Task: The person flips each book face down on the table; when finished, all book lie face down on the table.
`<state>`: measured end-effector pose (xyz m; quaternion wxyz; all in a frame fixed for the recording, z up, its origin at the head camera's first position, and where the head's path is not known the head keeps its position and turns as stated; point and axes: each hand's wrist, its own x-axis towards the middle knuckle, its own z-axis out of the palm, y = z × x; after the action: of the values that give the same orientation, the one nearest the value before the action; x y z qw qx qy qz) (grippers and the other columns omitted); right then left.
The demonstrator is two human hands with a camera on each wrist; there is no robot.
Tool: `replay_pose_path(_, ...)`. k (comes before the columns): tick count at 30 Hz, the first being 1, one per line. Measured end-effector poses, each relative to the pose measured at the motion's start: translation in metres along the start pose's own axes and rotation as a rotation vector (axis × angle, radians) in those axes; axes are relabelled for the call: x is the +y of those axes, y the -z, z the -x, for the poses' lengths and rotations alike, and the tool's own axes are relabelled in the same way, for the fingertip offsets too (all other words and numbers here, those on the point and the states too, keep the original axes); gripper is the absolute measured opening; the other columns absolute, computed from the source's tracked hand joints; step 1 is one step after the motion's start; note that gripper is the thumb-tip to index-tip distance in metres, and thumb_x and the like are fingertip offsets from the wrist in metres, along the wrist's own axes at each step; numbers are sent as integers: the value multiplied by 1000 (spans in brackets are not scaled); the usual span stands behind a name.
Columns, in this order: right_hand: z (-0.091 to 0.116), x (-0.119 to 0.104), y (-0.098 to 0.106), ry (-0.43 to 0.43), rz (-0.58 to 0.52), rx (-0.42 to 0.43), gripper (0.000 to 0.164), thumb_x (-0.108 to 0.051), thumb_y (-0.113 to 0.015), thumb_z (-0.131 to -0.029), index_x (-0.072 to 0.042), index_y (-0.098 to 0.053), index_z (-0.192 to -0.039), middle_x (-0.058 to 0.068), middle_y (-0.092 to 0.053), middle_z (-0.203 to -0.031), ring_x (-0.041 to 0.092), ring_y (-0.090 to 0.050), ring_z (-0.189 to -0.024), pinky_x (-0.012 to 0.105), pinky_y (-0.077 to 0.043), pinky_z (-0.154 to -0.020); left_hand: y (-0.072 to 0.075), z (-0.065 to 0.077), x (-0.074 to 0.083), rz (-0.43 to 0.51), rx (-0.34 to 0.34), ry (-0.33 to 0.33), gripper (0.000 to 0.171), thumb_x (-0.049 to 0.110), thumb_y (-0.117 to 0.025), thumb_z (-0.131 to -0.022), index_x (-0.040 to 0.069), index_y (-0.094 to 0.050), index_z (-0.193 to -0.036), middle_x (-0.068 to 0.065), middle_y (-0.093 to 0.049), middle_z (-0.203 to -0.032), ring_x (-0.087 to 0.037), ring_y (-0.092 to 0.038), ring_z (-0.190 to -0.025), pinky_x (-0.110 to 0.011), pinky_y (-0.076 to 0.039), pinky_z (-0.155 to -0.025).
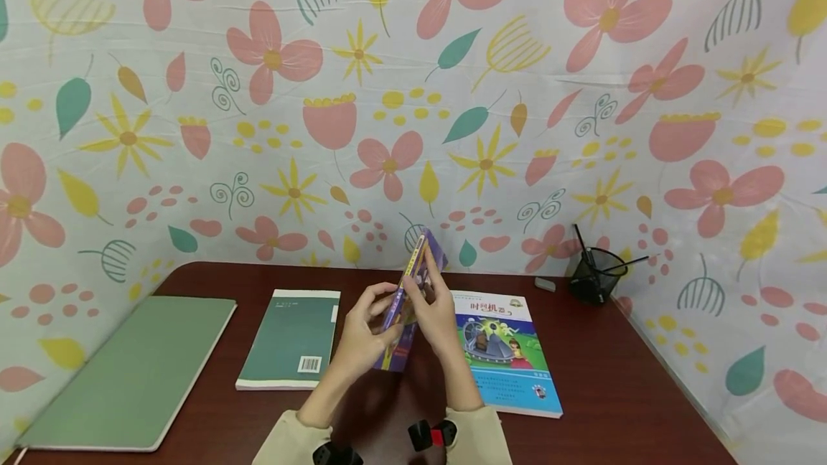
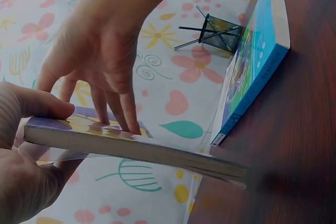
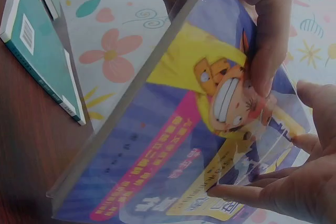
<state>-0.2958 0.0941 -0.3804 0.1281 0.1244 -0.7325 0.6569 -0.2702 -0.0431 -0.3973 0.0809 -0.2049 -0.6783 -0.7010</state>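
Note:
A purple-and-yellow book (image 1: 395,311) stands tilted above the table, with a cartoon face on its cover (image 3: 152,145) and a clear plastic jacket round it. My left hand (image 1: 362,339) grips it by one edge, the thumb pressed on the cover and the other fingers behind, as the left wrist view shows. Across from it, my right hand (image 1: 438,314) lays nearly straight fingertips on the plastic-covered front. In the right wrist view the right thumb is spread away from those fingers. The book's page edges (image 2: 131,148) face the left wrist camera.
Left of the hands lies a green book (image 1: 291,339) with a barcode, and beyond it a large pale green notebook (image 1: 136,372). A blue illustrated book (image 1: 510,379) lies on the right. Behind it are a small grey eraser-like block (image 1: 545,283) and a black mesh pen holder (image 1: 597,278).

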Motion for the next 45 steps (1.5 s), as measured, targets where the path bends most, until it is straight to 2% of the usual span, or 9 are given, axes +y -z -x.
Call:
replay_pose_path(1, 0, -1, 0, 4, -2, -1, 68, -24, -56, -99, -29, -20, -157, 13, -20, -163, 46, -42, -136, 54, -48, -99, -1, 0, 0, -9, -2, -9, 54, -17, -60, -79, 6, -51, -127, -24, -62, -130, -44, -59, -118, -24, -56, -76)
replay_pose_path(5, 1, -4, 1, -1, -20, -7, 76, -24, -59, -97, -29, -13, -157, 14, -16, -164, 43, -42, -137, 53, -48, -100, -3, 3, 1, -45, -11, -31, 53, -16, -59, -79, 6, -52, -126, -24, -60, -132, -44, -59, -118, -26, -56, -75)
replay_pose_path(12, 6, -4, -1, -19, -10, 89, 81, -24, -64, -94, -22, -13, -158, 13, -18, -163, 34, -28, -147, 52, -36, -113, -7, 8, -1, -168, 15, -39, 47, -14, -65, -78, 11, -59, -118, -14, -68, -125, -29, -62, -120, -28, -52, -86)
replay_pose_path(16, 8, -4, -2, -17, -8, 111, 81, -21, -64, -94, -18, -14, -158, 14, -21, -162, 33, -30, -147, 51, -37, -112, -8, 11, -1, -184, 33, -29, 45, -13, -66, -78, 14, -62, -113, -10, -71, -120, -25, -64, -116, -26, -51, -87)
replay_pose_path(20, 8, -7, -3, 31, -15, 146, 77, -13, -62, -94, -12, -16, -157, 16, -24, -161, 35, -36, -143, 47, -44, -107, -9, 12, -1, -192, 42, -53, 45, -13, -67, -76, 13, -64, -113, -10, -70, -121, -26, -64, -115, -28, -53, -86)
replay_pose_path(24, 9, -10, -4, 66, -34, 179, 74, -8, -59, -94, -11, -19, -156, 18, -32, -157, 38, -49, -133, 35, -55, -92, -10, 10, -1, -175, 57, -59, 48, -13, -69, -75, 16, -66, -113, -8, -71, -119, -23, -66, -107, -32, -55, -86)
replay_pose_path(29, 7, -12, -4, 95, -71, 206, 72, -3, -57, -93, -9, -22, -155, 22, -42, -150, 42, -57, -122, 22, -56, -82, -11, 8, -2, -166, 64, -67, 51, -13, -70, -74, 17, -66, -115, -7, -70, -118, -22, -64, -102, -31, -55, -84)
replay_pose_path(37, 5, -15, -3, 122, -105, 216, 71, 1, -56, -91, -10, -25, -154, 20, -48, -146, 40, -60, -119, 21, -56, -81, -13, 6, -5, -221, 85, -96, 54, -9, -73, -72, 17, -66, -119, -8, -64, -125, -31, -58, -110, -44, -51, -93)
replay_pose_path(45, 5, -15, -2, 97, -114, 251, 71, 3, -56, -89, -9, -28, -153, 22, -51, -143, 40, -63, -114, 22, -57, -77, -13, 5, -8, -193, 43, -85, 54, -6, -73, -71, 18, -65, -119, -3, -59, -134, -23, -46, -112, -43, -42, -93)
